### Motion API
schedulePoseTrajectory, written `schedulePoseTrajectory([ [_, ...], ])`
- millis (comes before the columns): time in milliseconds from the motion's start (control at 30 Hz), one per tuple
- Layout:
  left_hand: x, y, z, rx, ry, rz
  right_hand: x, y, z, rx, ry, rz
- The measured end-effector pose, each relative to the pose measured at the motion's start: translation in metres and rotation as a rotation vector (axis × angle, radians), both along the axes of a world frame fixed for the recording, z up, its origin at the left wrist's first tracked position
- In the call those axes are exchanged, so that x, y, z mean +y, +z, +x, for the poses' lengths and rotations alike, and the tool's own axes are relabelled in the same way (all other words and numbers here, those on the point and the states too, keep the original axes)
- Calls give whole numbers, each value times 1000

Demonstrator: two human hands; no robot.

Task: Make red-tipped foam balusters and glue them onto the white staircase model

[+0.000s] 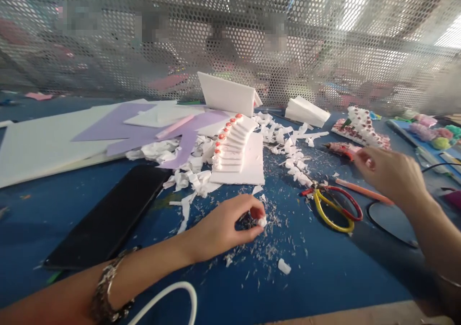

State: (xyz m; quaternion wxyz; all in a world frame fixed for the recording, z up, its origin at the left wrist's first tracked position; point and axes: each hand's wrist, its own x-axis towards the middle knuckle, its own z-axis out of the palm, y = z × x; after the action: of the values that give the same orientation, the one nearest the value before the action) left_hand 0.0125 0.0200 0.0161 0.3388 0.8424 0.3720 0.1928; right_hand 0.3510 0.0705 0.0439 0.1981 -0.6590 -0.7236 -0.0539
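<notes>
My left hand (pixel 225 226) rests on the blue table (pixel 317 277), its fingers pinched on a small white foam bit (pixel 262 221) with dark material under the fingertips. My right hand (pixel 391 174) hovers at the right, fingers curled near a glue gun (pixel 340 148) and an orange pencil (pixel 363 190); whether it holds anything is hidden. A white foam staircase model (pixel 236 150) with red-topped beads along its left edge stands just beyond my left hand. Scissors (pixel 336 207) with red and yellow handles lie between my hands.
A black phone (pixel 111 214) lies at the left. White and purple foam sheets (pixel 72 133) cover the far left. Foam scraps (pixel 291 157) litter the middle. A perforated metal screen (pixel 230 42) closes the back. Folded foam pieces (pixel 230 94), decorated models (pixel 360 128) and a white cable (pixel 173 296) are around.
</notes>
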Motion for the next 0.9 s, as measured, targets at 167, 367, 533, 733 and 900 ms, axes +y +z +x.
schedulePoseTrajectory([
  [167,3,5,-1,-197,92,-230,23,-10,43,-331,-271,-325],
  [367,12,-9,-5,-411,255,-468,22,-16,46,-352,-244,-338],
  [533,15,-11,-5,-557,309,-599,21,-17,44,-379,-227,-323],
  [733,6,-1,-3,-154,53,-221,20,-18,44,-404,-224,-346],
  [900,3,-5,-2,-19,-11,-91,16,-13,35,-428,-282,-375],
])
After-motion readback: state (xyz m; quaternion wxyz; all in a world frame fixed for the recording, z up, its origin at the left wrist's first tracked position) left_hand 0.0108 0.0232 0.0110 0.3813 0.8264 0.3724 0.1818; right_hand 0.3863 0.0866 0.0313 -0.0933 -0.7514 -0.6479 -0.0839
